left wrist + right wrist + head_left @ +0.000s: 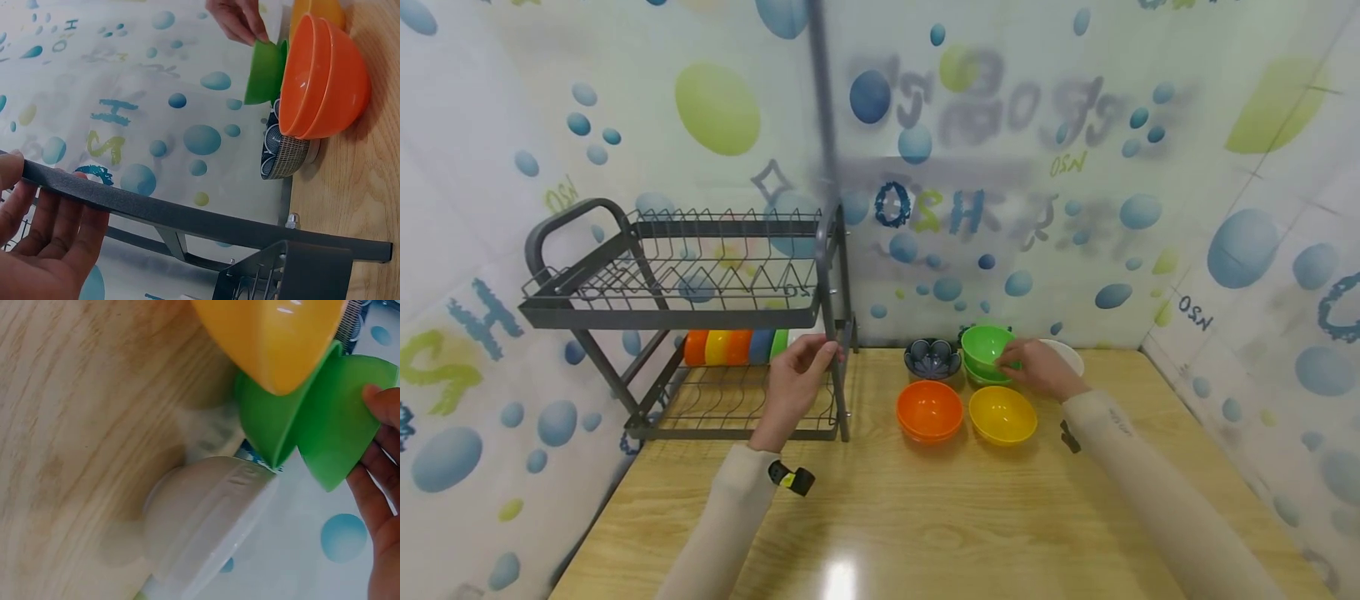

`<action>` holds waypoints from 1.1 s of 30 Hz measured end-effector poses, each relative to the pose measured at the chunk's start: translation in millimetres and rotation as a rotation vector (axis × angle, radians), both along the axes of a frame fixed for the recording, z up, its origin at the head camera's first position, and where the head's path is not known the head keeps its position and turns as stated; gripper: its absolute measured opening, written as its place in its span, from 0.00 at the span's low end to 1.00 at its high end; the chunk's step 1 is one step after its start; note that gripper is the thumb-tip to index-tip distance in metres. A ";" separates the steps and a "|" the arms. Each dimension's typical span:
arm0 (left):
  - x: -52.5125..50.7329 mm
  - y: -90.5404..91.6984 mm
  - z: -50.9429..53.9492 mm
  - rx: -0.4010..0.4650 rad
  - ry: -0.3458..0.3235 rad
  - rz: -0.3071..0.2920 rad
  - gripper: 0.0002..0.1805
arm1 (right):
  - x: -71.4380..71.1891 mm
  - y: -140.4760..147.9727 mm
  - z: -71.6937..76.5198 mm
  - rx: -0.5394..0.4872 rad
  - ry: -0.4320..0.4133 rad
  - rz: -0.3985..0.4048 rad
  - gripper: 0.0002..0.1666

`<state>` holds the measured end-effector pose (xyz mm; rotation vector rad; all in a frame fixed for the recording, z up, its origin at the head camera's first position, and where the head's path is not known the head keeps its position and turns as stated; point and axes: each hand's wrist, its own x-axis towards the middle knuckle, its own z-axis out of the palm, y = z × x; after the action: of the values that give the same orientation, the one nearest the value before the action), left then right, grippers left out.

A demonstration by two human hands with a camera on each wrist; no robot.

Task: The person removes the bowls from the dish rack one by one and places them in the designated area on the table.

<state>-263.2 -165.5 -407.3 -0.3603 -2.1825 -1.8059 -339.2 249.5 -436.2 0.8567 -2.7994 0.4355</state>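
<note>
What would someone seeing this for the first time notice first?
Likely the vivid orange bowls and a yellow bowl on the table, with the right hand holding a green bowl behind them. The dark two-tier rack at left would probably stand out too, the left hand gripping its upright and colourful dishes lined up on its lower tier.

White glare marks the table (925,517) (wrist views look dimmer).

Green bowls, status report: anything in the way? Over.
Left hand grips dish rack post. Right hand pinches upper green bowl, tilted over lower green bowl. Yellow bowl in front, white bowl at right; way up looks clear.
</note>
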 end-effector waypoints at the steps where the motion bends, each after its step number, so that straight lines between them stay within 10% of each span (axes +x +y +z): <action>1: 0.2 0.3 0.4 -0.002 0.003 0.001 0.21 | -0.2 -0.1 -1.2 0.002 -0.014 -0.009 0.08; 33: -0.5 -0.1 -1.0 0.028 0.017 -0.013 0.21 | -3.3 0.3 -19.5 0.071 -0.056 0.018 0.09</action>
<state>-263.7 -165.6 -408.3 -0.3829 -2.1459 -1.8317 -342.5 249.8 -455.7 0.8982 -2.8765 0.3701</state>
